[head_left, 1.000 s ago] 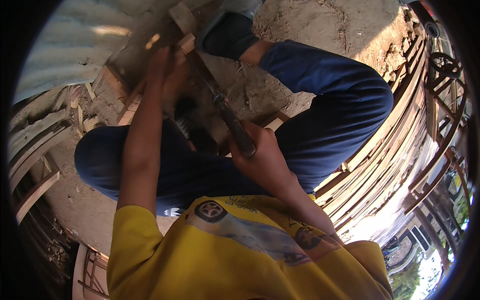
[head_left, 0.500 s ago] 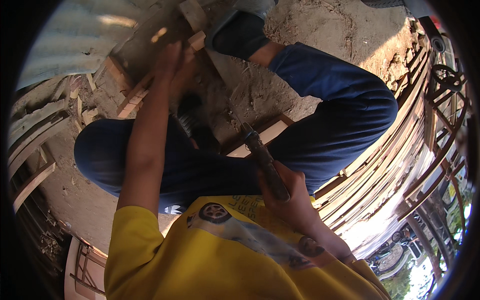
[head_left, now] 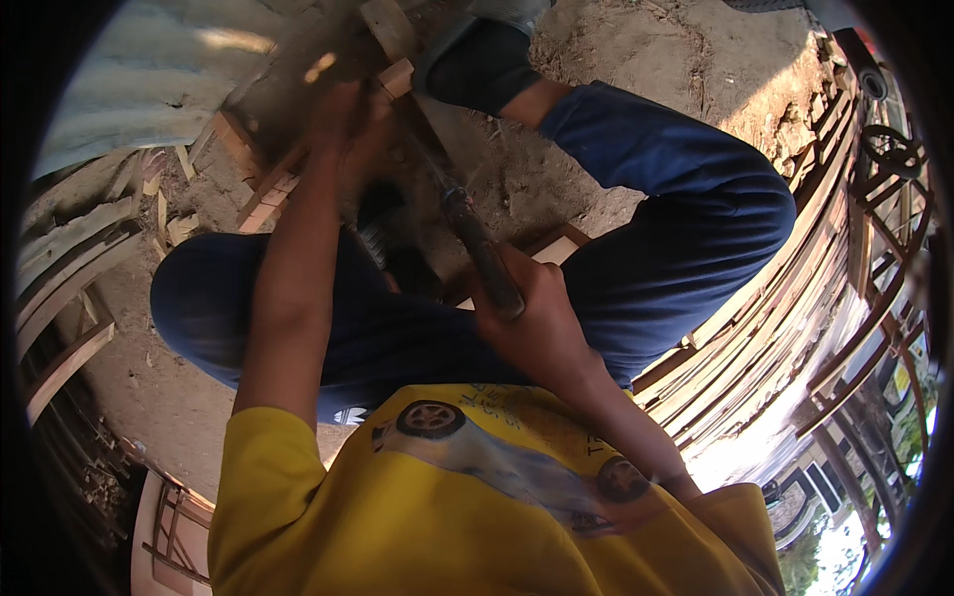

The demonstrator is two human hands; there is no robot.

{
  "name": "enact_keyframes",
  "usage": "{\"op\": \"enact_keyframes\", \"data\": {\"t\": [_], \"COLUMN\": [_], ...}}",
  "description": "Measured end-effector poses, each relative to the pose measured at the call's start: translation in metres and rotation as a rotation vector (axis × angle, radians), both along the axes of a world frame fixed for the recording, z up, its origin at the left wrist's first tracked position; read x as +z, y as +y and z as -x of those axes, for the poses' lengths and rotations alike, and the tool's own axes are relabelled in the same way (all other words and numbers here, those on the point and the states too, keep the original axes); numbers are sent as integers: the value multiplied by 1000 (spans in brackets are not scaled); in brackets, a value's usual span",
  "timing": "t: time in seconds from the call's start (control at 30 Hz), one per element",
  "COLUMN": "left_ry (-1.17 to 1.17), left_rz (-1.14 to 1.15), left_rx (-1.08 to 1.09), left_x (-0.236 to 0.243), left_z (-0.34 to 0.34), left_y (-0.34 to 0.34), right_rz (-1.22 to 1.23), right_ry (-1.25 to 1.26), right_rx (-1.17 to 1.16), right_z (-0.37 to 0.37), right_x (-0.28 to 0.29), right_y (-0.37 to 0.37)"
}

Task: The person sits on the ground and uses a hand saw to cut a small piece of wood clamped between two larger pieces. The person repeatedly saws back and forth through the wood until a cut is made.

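My right hand (head_left: 537, 308), in front of my waist, is closed around the long straight handle (head_left: 482, 248) of a handsaw. Its narrow dark blade (head_left: 425, 139) slants up and left to the end of a wooden piece (head_left: 397, 78). My left hand (head_left: 348, 117) is on that wooden piece, beside the blade's far end. Its fingers are in shadow and slightly blurred, and seem to grip the wood. Lower left of this hand, stacked wooden ends (head_left: 266, 206) stick out.
My bent legs in blue trousers (head_left: 676, 219) frame the work, one shoe (head_left: 477, 65) beside the wood. A metal sheet (head_left: 139, 89) stands at the far left. Long wooden strips (head_left: 755, 328) are piled on the right, near a metal frame with a wheel (head_left: 891, 151). Wood scraps (head_left: 174, 214) litter the dirt ground.
My right hand has pushed the saw forward, up and left, toward the wood. My left hand stays nearly in place.
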State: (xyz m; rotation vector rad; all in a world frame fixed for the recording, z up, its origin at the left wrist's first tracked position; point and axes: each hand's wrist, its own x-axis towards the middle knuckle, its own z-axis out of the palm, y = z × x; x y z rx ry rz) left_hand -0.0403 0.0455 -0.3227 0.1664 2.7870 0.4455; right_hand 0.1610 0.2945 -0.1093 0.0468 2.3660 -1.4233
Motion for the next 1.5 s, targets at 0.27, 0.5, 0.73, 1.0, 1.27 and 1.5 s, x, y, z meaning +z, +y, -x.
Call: {"op": "enact_keyframes", "data": {"t": [0.27,0.5,0.73,1.0,1.27,1.5], "left_ry": [-110,38,44,107,247,137], "left_rz": [-6,55,34,-11,-104,-46], "left_rx": [19,5,54,118,97,127], "left_x": [-5,-6,8,-5,4,-15], "left_z": [-1,-14,-12,-26,-22,-24], "left_y": [-1,-13,2,3,-3,6], "right_rz": [-24,4,-76,-131,-173,-321], "right_ry": [-122,-106,-45,-118,-25,-33], "right_rx": [-44,-62,-47,15,77,96], "right_z": [3,-29,-32,-16,9,-25], "right_x": [9,37,34,23,-1,42], "right_y": [0,12,8,-1,-15,12]}}
